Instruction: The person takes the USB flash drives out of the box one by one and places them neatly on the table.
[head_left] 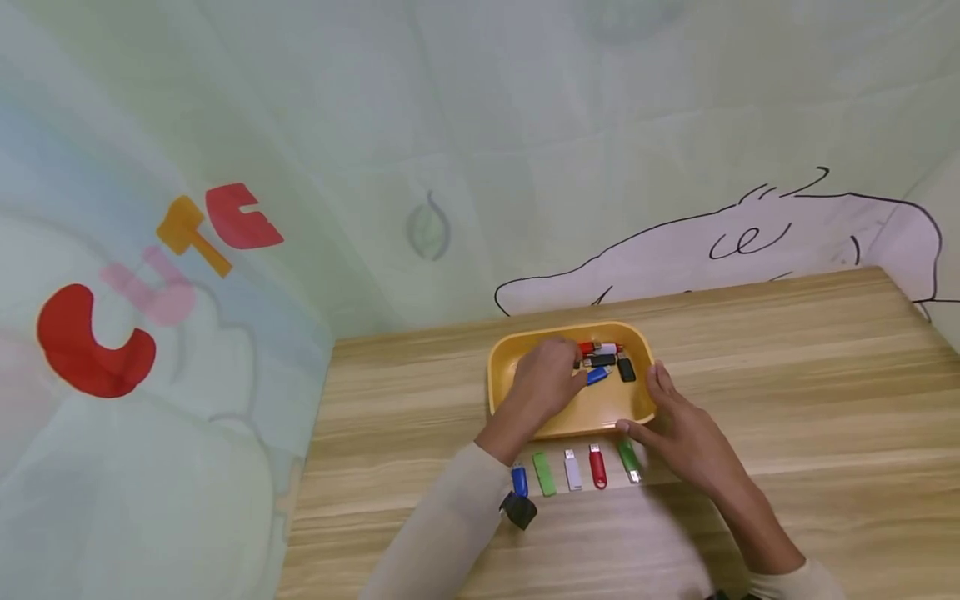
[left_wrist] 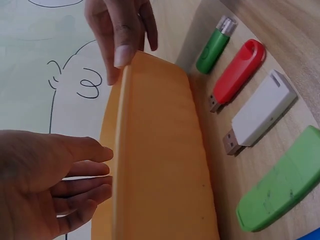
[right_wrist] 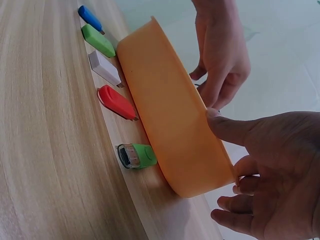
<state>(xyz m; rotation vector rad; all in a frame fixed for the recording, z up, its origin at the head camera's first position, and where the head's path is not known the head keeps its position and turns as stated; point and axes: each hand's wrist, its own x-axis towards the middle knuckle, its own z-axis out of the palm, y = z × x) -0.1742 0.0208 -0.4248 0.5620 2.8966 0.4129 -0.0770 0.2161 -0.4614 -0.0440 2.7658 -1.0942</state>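
Over the yellow plastic basket (head_left: 517,425), my left hand (head_left: 546,377) reaches down among several loose USB sticks, fingertips partly hidden. Its thumb is close to a blue USB stick (head_left: 597,376); thumb and fingers look apart in the left wrist view. Black USB sticks (head_left: 626,368) and a red one (head_left: 588,347) lie there too. My right hand (head_left: 693,442) grips the basket's near right corner, thumb on the rim (right_wrist: 220,137), fingers against the end. In front, a row holds blue (head_left: 520,481), light green (head_left: 543,474), white (head_left: 573,470), red (head_left: 597,467) and dark green (head_left: 629,461) USB sticks.
The basket stands on a wood-grain table (head_left: 787,367). Behind and to the left hangs a printed cloth (head_left: 360,167) with coloured letters and line drawings. A small black device (head_left: 518,510) sits at my left wrist. A pale strip (right_wrist: 117,145) lies beneath the row.
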